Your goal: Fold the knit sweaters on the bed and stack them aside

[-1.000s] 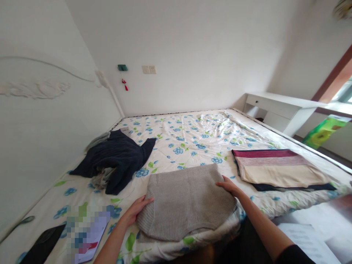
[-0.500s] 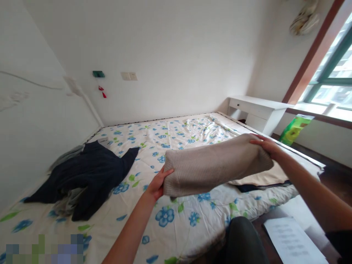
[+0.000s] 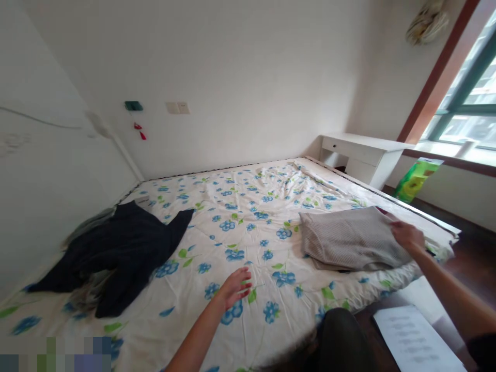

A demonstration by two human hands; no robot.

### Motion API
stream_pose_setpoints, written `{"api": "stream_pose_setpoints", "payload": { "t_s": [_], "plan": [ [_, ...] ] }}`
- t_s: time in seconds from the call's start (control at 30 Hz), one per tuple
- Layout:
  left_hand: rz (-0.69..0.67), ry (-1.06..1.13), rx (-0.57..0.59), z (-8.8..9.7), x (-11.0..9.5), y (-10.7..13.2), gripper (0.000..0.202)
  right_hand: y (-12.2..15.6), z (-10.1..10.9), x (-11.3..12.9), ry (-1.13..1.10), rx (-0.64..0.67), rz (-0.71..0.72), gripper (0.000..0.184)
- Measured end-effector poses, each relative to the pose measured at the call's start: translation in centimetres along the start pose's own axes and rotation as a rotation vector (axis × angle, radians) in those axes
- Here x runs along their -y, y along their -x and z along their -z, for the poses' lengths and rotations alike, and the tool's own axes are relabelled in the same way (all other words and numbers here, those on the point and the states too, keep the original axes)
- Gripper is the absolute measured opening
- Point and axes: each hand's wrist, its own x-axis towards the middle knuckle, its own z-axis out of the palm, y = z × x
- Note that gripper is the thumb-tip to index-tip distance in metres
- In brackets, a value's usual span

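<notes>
A folded grey-beige ribbed sweater [image 3: 344, 240] lies at the right side of the bed, on top of other folded clothing that it mostly covers. My right hand [image 3: 407, 235] is at the sweater's right edge, its fingers closed on the fabric there. Over the flowered sheet, left of the sweater and apart from it, my left hand [image 3: 236, 288] is open with nothing in it. A crumpled dark navy garment [image 3: 127, 248] is spread at the left of the bed, with grey clothing [image 3: 87, 225] partly showing from beneath it.
The bed sheet [image 3: 232, 227] has blue flowers. Beyond the bed's right side stand a white desk [image 3: 360, 147] and a green bag [image 3: 416, 181]. Printed paper [image 3: 416, 338] lies at the lower right, beside my knee [image 3: 344, 338]. A wall [image 3: 248, 77] rises behind the bed.
The sweater went from being held up between both hands to lying at the right on the clothing there. My left hand let go of it and drew back toward me.
</notes>
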Motion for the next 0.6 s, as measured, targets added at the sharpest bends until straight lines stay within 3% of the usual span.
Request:
{"api": "stream_pose_setpoints", "payload": {
  "t_s": [0.07,0.17,0.27,0.37,0.47,0.53,0.6],
  "plan": [
    [0.005,0.007,-0.082,5.7,1.3,1.6,0.063,4.9,-3.8,3.5,-0.058,0.13,0.024,0.042],
    [-0.035,0.049,-0.185,12.8,1.3,4.9,0.058,12.6,-9.0,11.4,-0.247,0.318,0.071,0.043],
    [-0.129,0.1,-0.262,17.8,0.6,8.2,0.049,20.9,-12.7,20.2,-0.51,0.531,0.163,0.042],
    [-0.203,0.231,-0.336,21.2,1.0,10.0,0.037,29.5,-14.9,26.5,-0.699,0.792,0.302,0.044],
    [-0.17,0.346,-0.474,23.8,1.9,9.5,0.032,37.2,-15.8,29.0,-0.702,1.071,0.439,0.045],
    [-0.207,0.167,-0.667,25.5,1.8,8.5,0.036,40.7,-16.1,29.2,-0.635,1.172,0.549,0.042],
    [-0.335,-0.113,-0.879,27.4,1.1,7.4,0.047,42.5,-16.3,29.1,-0.554,1.188,0.642,0.04]
  ]
}}
